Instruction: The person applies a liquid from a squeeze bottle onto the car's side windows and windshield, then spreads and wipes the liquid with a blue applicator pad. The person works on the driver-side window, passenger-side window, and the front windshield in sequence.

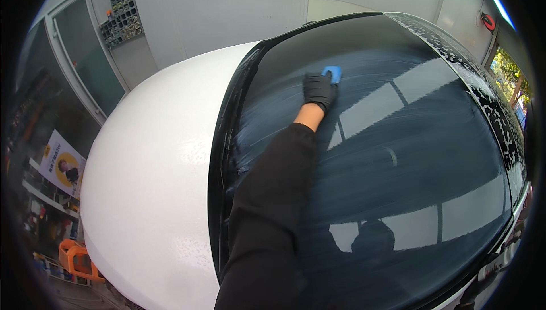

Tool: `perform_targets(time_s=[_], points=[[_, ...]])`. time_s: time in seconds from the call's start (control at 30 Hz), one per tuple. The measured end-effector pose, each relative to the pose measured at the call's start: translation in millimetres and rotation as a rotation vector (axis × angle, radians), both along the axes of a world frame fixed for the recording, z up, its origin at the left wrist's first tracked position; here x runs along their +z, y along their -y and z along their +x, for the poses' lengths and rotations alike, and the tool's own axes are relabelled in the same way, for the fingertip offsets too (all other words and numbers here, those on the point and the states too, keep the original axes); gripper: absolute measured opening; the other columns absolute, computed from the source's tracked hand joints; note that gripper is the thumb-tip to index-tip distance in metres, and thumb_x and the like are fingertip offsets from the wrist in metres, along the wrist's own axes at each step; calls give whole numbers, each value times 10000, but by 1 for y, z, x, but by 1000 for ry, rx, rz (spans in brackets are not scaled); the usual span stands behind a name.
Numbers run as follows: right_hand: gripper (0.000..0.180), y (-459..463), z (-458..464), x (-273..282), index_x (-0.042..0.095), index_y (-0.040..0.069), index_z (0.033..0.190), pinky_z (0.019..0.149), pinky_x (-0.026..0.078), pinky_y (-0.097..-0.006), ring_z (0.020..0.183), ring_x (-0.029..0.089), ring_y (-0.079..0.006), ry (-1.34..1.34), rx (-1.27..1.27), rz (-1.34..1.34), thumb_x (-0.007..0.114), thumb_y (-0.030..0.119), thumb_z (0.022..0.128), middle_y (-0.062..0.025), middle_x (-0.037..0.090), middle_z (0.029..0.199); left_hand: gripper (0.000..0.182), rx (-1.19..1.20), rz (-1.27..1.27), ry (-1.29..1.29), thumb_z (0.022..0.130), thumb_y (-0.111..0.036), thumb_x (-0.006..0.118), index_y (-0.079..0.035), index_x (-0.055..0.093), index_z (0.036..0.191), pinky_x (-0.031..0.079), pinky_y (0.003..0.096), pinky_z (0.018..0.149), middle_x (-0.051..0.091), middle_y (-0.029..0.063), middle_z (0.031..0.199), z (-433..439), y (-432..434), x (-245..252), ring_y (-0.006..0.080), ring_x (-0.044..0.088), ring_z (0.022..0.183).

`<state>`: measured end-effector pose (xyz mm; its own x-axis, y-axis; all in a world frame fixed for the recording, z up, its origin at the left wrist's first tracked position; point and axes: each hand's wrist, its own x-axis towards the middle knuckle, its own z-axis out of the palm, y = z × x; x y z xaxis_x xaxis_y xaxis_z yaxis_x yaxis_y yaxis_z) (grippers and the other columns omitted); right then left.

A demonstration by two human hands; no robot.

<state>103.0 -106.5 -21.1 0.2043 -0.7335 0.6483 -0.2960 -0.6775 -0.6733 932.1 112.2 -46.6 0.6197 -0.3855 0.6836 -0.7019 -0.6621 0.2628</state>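
Note:
My left hand [319, 91], in a black glove, grips a small blue block [333, 74] that looks like an applicator sponge. It is pressed on the dark windshield [362, 182] of a white car, above the middle of the glass. Pale curved streaks and a hazy film lie around the hand. My black-sleeved forearm crosses the lower glass and hides part of it. My right hand is out of view.
The white hood [158, 152], dotted with droplets, lies left of the black cowl [219, 173]. Wet patches cover the dark roof [490, 101]. A glass door [89, 54], wall rack [121, 15], poster [64, 163] and orange plastic object [79, 261] are beyond the car.

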Motion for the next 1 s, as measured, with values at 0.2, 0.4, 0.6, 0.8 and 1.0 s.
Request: perform_targets(time_s=[0.2, 0.4, 0.6, 0.8, 1.0], points=[[647, -15, -42, 12, 293, 19, 1442, 1106, 274, -415, 1316, 370, -285, -145, 9, -8, 365, 456, 969, -156, 414, 1400, 429, 307, 132, -513, 856, -335, 526, -94, 615, 1199, 471, 448, 909, 683, 187, 974, 17, -112, -66, 340, 640, 1007], [549, -19, -5, -2, 341, -4, 1420, 1121, 258, -417, 1315, 383, -290, 79, 165, 27, 299, 356, 1007, -161, 410, 1415, 433, 219, 164, -408, 829, -398, 570, -92, 675, 1116, 492, 430, 854, 676, 199, 1012, -33, -138, -51, 360, 650, 923], [499, -4, -10, -7, 409, -14, 1356, 1069, 309, -396, 1244, 427, -259, -78, 122, -95, 332, 353, 1027, -143, 454, 1351, 446, 110, -49, -389, 765, -306, 689, -69, 675, 1142, 481, 419, 860, 673, 224, 952, -82, -201, -85, 347, 644, 923], [503, -15, 15, -25, 289, -1, 1435, 1072, 315, -388, 1268, 393, -248, 115, 85, -58, 399, 260, 1019, -142, 368, 1415, 459, 111, 7, -237, 762, -284, 697, -72, 665, 1168, 488, 435, 816, 679, 218, 884, -170, -196, -73, 376, 651, 830], [420, -28, 46, -23, 433, -14, 1302, 974, 391, -369, 1126, 494, -234, 199, 31, -8, 423, 289, 1011, -117, 509, 1233, 416, 370, 72, -369, 759, -325, 682, -100, 680, 1109, 468, 468, 804, 666, 196, 850, -158, -274, -96, 373, 635, 812]])
